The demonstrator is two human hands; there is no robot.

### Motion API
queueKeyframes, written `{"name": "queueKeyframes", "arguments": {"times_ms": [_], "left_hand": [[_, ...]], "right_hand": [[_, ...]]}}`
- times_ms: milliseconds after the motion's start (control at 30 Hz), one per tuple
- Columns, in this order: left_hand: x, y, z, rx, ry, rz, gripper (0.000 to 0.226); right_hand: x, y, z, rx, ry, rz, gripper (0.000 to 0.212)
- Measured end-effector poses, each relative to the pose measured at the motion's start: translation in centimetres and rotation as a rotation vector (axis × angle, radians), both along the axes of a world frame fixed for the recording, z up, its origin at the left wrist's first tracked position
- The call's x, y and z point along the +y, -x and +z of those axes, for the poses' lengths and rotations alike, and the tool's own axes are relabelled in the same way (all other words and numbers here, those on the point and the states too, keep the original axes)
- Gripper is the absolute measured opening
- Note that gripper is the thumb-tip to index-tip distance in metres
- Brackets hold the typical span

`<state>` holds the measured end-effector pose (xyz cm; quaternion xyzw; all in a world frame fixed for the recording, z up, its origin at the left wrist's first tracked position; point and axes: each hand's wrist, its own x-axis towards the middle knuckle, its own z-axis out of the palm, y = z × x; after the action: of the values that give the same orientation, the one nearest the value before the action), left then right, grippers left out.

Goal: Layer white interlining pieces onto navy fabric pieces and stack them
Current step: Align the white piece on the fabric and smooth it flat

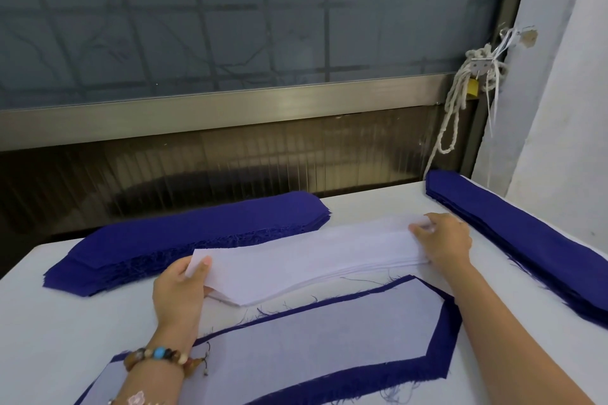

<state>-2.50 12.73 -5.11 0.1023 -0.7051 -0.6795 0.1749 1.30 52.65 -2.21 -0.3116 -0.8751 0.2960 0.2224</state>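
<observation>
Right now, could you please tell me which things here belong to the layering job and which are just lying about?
Job: white interlining stack, held by left hand and right hand; far navy stack; right navy stack; layered piece in front.
Lying about: rope and padlock at the window frame.

On my feed this looks like a garment cutting workshop. Between the left hand (179,286) and the right hand (444,240) is a thick stack of white interlining pieces (312,260), all cut to one shape. Beyond the left hand I see a pile of navy fabric pieces (197,233) with frayed edges, and a second navy pile (526,233) just right of the right hand. Everything rests on a white-covered worktable (65,322) against a frosted window (230,26) and a scuffed wall (566,76).
</observation>
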Motion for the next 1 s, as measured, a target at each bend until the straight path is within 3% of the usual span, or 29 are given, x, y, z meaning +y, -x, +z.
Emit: {"name": "queueKeyframes", "arguments": {"times_ms": [100, 300, 400, 500, 833, 1000], "left_hand": [[-0.2, 0.1, -0.1, -0.014, -0.039, 0.027, 0.004], [0.1, -0.4, 0.2, 0.029, 0.02, 0.105, 0.036], [0.0, -0.5, 0.2, 0.056, 0.072, 0.107, 0.031], [-0.2, -0.6, 0.3, 0.076, 0.149, 0.067, 0.027], [-2.9, -1.6, 4.4, 0.067, 0.016, -0.063, 0.026], [-5.4, -3.8, 6.2, 0.076, 0.162, -0.057, 0.026]], "right_hand": [[0.5, 0.1, -0.6, 0.08, 0.096, 0.037, 0.037], [0.7, 0.0, -0.9, 0.155, 0.162, 0.001, 0.027], [0.5, 0.0, -0.7, 0.182, 0.134, -0.003, 0.019], [0.2, -0.1, -0.4, 0.251, 0.139, -0.017, 0.024], [-0.9, -0.9, 0.1, 0.404, 0.414, -0.014, 0.023], [-2.2, -2.7, 1.0, 0.384, 0.454, 0.093, 0.019]]}}
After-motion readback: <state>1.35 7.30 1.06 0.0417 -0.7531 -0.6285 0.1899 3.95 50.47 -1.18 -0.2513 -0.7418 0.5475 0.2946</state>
